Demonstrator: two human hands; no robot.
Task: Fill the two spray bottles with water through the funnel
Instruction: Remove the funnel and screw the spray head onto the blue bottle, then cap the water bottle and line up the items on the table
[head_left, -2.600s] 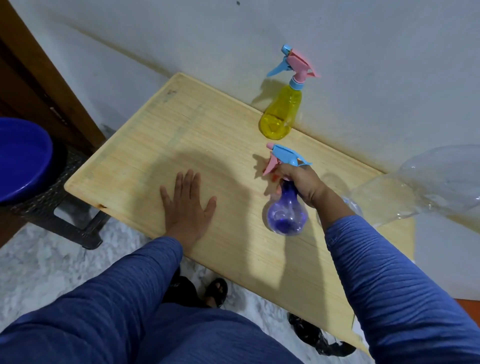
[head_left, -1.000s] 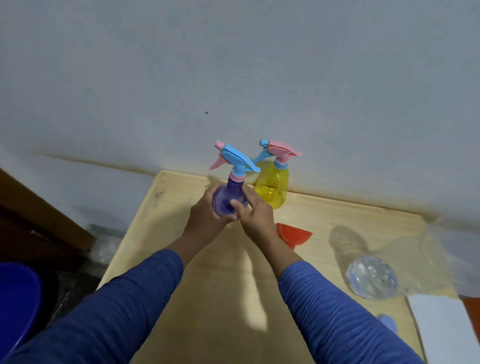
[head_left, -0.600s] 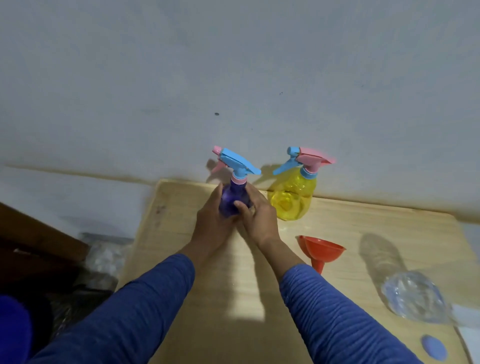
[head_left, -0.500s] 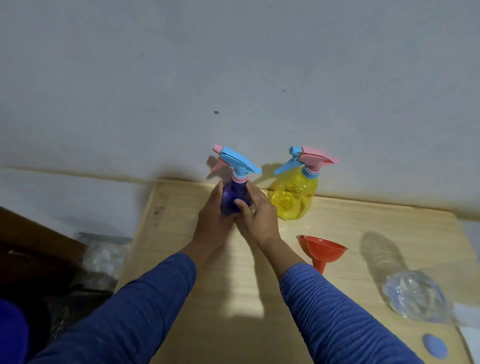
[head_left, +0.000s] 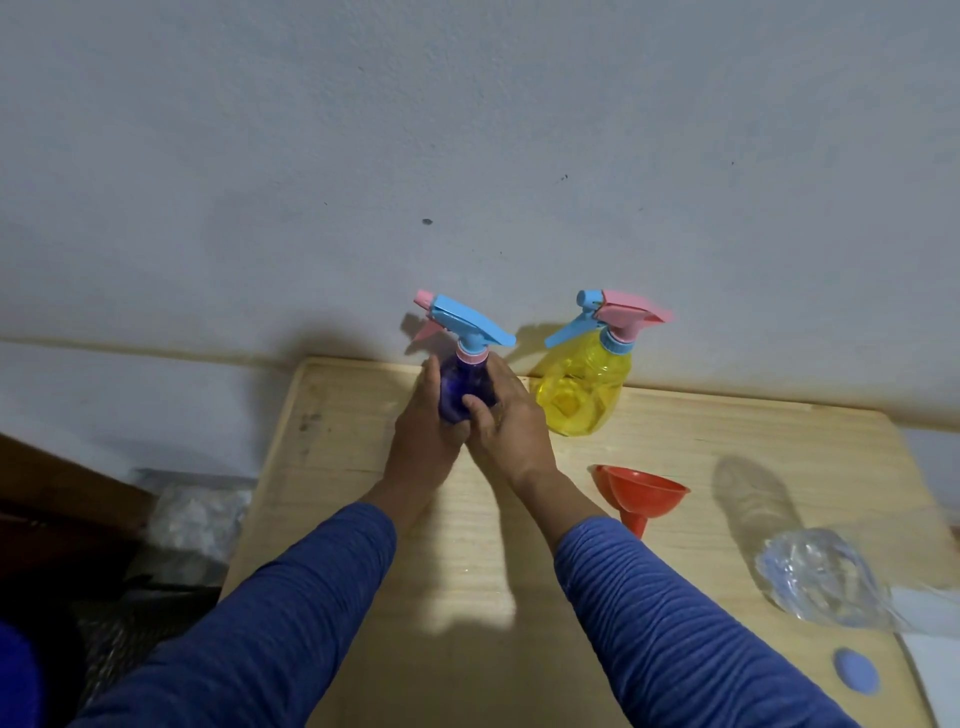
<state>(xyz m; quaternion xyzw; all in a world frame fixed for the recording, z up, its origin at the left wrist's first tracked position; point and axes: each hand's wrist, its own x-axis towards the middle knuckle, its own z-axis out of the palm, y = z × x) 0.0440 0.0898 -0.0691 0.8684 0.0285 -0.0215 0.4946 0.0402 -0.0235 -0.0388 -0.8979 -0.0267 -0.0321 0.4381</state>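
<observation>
Your counter (head_left: 363, 545) carries a clear water bottle (head_left: 815, 582) lying at its right edge, and the yellow spray bottle (head_left: 582, 395) upright against the wall, contents unclear. Your left hand (head_left: 423, 434) and right hand (head_left: 511, 426) wrap their fingers around the purple spray bottle (head_left: 460, 389), as half a second ago. The red funnel (head_left: 641, 493) lies beside them. No writing is legible.

Both hands grip the purple spray bottle (head_left: 460, 392), which stands upright near the back edge of the wooden counter (head_left: 467, 597): left hand (head_left: 423, 428) and right hand (head_left: 511, 423) wrap its body from either side. Its blue trigger head is fitted. The yellow spray bottle (head_left: 582, 397) stands just beside it at the wall. The orange funnel (head_left: 641, 493) lies tipped on the counter. A clear plastic bottle (head_left: 821, 582) and a blue cap (head_left: 856, 685) lie further right.
</observation>
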